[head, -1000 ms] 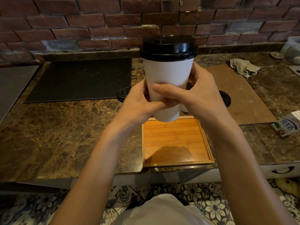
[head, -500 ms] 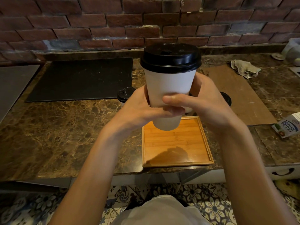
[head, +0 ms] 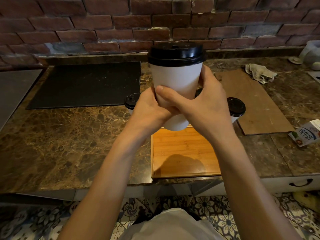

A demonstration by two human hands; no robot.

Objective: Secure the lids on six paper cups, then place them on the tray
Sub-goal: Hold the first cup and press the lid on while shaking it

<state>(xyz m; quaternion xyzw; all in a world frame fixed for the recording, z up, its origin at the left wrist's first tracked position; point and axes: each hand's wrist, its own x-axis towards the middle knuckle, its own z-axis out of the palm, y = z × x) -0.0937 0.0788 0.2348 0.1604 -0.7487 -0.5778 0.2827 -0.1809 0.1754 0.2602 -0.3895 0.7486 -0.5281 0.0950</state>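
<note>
I hold one white paper cup (head: 176, 78) with both of my hands, in the air over the far edge of the wooden tray (head: 181, 148). The cup stands upright, and its black lid (head: 175, 53) sits on the top rim. My left hand (head: 149, 111) is curled around the lower part of the cup from the left side. My right hand (head: 204, 104) is curled around it from the right, with the thumb laid across the front wall. The two hands meet and overlap under that thumb.

The tray lies on the marble counter (head: 69, 135), close to its front edge, and a dark shadow falls on its near part. Two other cups with black lids stand on the counter. One cup (head: 130, 101) is just behind my left hand (only its lid and a little of the white wall show). The other cup (head: 236, 107) is just beside my right wrist, at the left edge of a brown board (head: 256, 101). A black mat (head: 86, 84) lies at the back left, a crumpled cloth (head: 260, 73) rests at the far end of the board, and a milk carton (head: 306, 135) lies at the right.
</note>
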